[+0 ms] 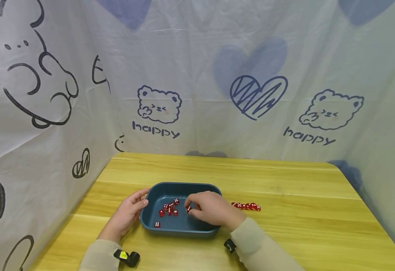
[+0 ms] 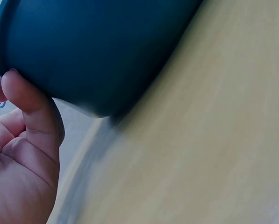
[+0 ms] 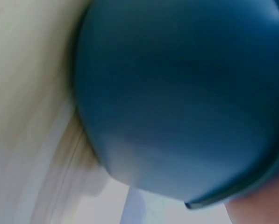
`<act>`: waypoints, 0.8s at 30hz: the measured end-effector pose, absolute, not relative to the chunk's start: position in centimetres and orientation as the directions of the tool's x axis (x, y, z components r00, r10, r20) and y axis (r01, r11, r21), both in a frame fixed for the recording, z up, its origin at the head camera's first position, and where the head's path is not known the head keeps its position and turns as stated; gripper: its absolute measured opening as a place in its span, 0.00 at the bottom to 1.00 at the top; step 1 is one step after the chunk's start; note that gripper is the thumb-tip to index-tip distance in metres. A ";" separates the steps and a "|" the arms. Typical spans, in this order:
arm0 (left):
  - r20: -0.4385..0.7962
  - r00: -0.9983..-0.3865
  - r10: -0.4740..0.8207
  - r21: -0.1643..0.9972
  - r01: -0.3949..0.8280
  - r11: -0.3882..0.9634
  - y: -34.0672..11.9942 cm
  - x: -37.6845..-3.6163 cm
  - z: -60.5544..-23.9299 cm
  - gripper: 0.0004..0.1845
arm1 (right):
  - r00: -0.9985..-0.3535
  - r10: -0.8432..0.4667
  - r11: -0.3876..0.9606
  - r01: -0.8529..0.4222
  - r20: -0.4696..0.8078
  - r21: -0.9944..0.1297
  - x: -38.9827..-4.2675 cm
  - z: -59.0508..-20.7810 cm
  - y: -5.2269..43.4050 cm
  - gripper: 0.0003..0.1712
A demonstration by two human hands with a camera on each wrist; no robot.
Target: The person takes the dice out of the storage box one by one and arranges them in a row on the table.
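Observation:
A dark blue rectangular tray [image 1: 180, 232] stands on the table, with several red dice [image 1: 169, 209] grouped in its left half. One more red die lies near the front left corner. My left hand [image 1: 129, 210] holds the tray's left end, its fingertips on the outer wall [image 2: 97, 51] by the rim in the left wrist view. Reaching over the right end, my right hand [image 1: 211, 207] pinches a red die [image 1: 188, 209] between thumb and fingers, inside the tray. In the right wrist view, the tray's wall [image 3: 176, 93] hides the fingers.
A row of red dice [image 1: 246, 206] lies on the wooden table [image 1: 285, 233] right of the tray, partly behind my right hand. A printed cloth [image 1: 197, 75] hangs behind the table and along both sides.

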State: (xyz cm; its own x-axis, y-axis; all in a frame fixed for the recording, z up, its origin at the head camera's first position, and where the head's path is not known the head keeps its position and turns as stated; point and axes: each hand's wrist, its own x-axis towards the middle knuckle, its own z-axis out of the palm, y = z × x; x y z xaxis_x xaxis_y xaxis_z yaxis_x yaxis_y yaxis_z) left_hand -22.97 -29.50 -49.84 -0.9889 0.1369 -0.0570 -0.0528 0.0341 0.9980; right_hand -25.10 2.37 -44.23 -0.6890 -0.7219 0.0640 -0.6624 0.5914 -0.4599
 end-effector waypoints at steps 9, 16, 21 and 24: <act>-0.078 -0.989 0.129 0.997 -0.074 0.034 -29.4 -23.0 -49.6 0.28 | -0.718 -0.695 0.613 -0.623 0.043 -0.485 -25.4 -43.9 3.9 0.12; -0.084 -0.987 0.137 0.996 -0.081 0.027 -29.6 -22.9 -49.6 0.29 | -0.724 -0.689 0.621 -0.620 0.044 -0.479 -25.4 -43.8 4.5 0.13; -0.079 -0.987 0.138 0.997 -0.078 0.012 -29.6 -23.0 -49.8 0.29 | -0.716 -0.696 0.608 -0.629 0.056 -0.484 -25.6 -43.7 5.0 0.12; -0.075 -0.988 0.138 0.997 -0.074 0.008 -29.6 -23.1 -49.9 0.28 | -0.712 -0.699 0.604 -0.634 0.061 -0.483 -25.6 -43.6 5.3 0.12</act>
